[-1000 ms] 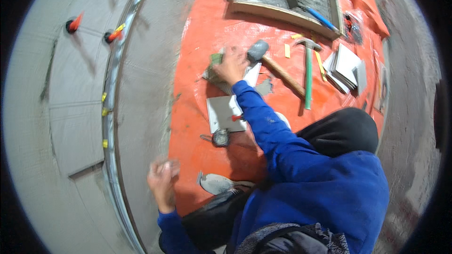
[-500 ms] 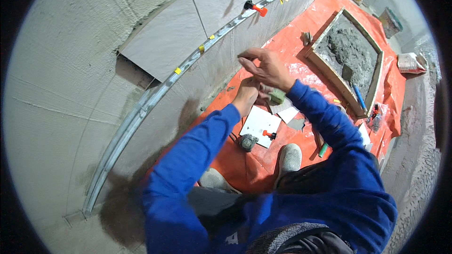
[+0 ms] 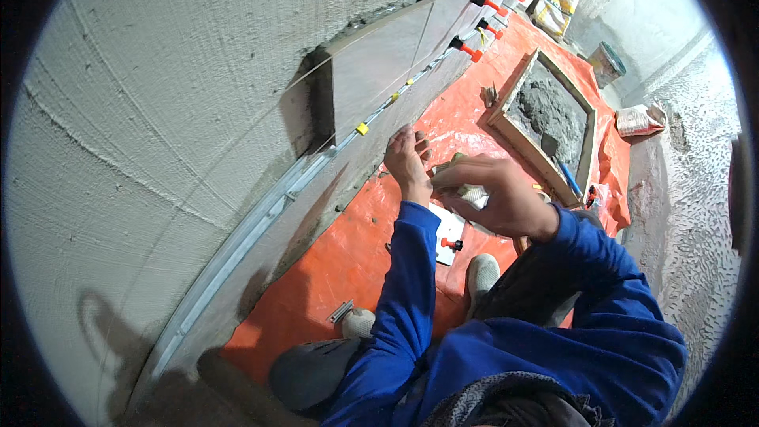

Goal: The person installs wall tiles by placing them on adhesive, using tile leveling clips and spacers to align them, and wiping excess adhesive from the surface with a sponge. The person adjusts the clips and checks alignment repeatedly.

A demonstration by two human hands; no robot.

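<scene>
My left hand (image 3: 408,164) is raised in front of the wall's lower edge, fingers curled inward; what they hold, if anything, is too small to make out. My right hand (image 3: 506,196) is beside the left wrist, palm down, with its fingers stretched out and the thumb apart, slightly blurred. Grey tile (image 3: 371,83) is set on the wall to the far left of my hands. Beneath it runs a bent-looking metal rail (image 3: 304,176) with yellow wedges (image 3: 362,129). Red-and-black tile levelers (image 3: 468,50) stick out of the joints further along.
A white tile piece (image 3: 449,225) with another red-and-black leveler (image 3: 452,245) lies on the orange sheet (image 3: 316,269), partly behind my right hand. Grey strips (image 3: 341,311) lie by my left shoe. Far right stand a wooden mortar trough (image 3: 506,124), a blue-handled tool (image 3: 570,179), a bucket (image 3: 607,65) and bags (image 3: 556,12).
My view has shifted left along the wall. My left hand has turned upward with its fingers curling, and my right hand has moved from above it to beside its wrist, nearer to me.
</scene>
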